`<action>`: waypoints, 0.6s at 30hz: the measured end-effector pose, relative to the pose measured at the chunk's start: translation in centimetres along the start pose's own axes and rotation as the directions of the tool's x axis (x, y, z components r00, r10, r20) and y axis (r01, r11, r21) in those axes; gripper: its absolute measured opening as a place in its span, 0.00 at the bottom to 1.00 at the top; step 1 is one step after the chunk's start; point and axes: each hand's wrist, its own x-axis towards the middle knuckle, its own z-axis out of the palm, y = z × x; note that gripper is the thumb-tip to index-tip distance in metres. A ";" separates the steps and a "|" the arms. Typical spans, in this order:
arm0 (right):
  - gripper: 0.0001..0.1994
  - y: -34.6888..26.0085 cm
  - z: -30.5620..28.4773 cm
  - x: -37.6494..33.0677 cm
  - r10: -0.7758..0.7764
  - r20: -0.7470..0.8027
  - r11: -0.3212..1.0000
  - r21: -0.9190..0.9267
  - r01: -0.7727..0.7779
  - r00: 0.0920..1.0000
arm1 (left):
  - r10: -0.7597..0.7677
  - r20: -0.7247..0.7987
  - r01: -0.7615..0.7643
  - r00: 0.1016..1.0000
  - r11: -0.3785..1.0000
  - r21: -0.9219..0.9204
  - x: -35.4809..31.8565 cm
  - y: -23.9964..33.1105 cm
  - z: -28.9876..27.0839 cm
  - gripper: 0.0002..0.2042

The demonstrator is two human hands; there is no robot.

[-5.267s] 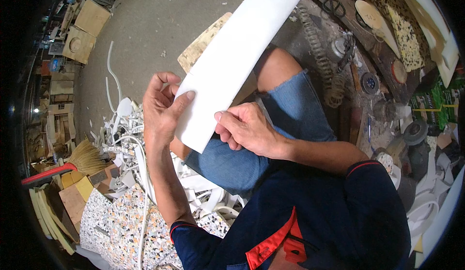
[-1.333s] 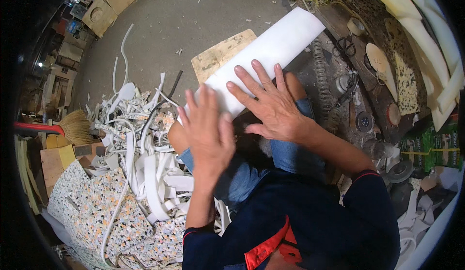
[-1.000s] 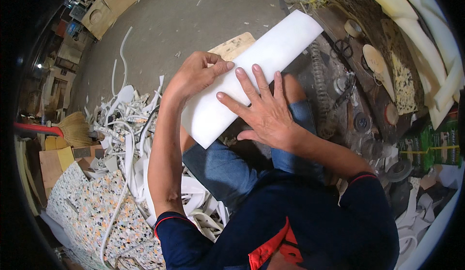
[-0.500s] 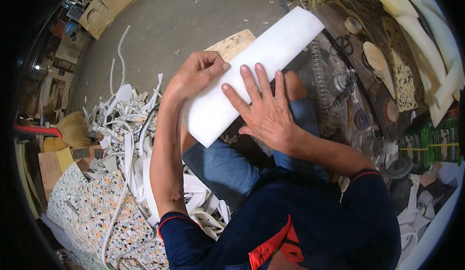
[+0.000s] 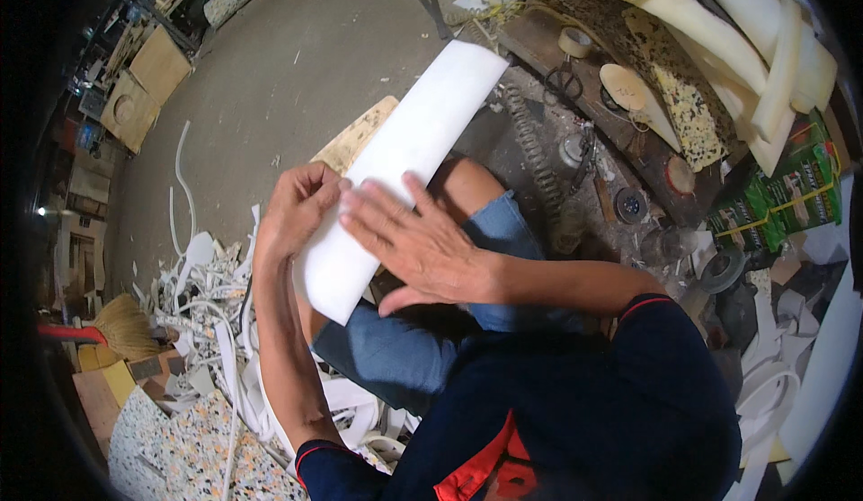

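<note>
Just over the seated person's knees [image 5: 469,197], a white panel [image 5: 415,133] slants from low on the left up toward the right, its far end reaching out over the floor [image 5: 243,97]. The left hand [image 5: 301,209] is at the panel's left edge, fingers curled, thumb near the margin (whether it truly pinches, I can't tell from where I stand). The right hand [image 5: 422,248] lies flat across the top, fingers stretched toward the left thumb, its own thumb held apart. Part of a tan board [image 5: 352,134] shows beyond the panel. White scraps [image 5: 200,249] heap off to the left; scissors [image 5: 564,76] and a tape roll [image 5: 575,44] sit on a dark plank [image 5: 534,37] at right.
</note>
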 end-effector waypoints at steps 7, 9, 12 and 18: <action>0.54 8.9 -1.6 0.1 0.136 -0.020 0.967 -0.213 -0.137 0.991 | -0.038 -0.023 0.039 0.999 0.997 0.064 0.3 0.3 0.2 0.12; 0.54 12.6 -2.3 0.3 0.229 -0.088 0.932 -0.266 -0.245 0.969 | -0.043 -0.022 0.044 0.999 0.997 0.066 0.7 0.7 0.5 0.12; 0.48 17.5 -3.3 0.5 0.371 -0.204 0.887 -0.210 -0.411 0.906 | -0.050 -0.027 0.052 0.998 0.996 0.069 1.4 1.5 0.9 0.12; 0.48 25.1 -5.6 2.3 0.610 -0.193 0.779 -0.032 -0.627 0.768 | 0.253 -0.552 0.009 0.794 0.904 0.427 -4.0 1.1 2.3 0.18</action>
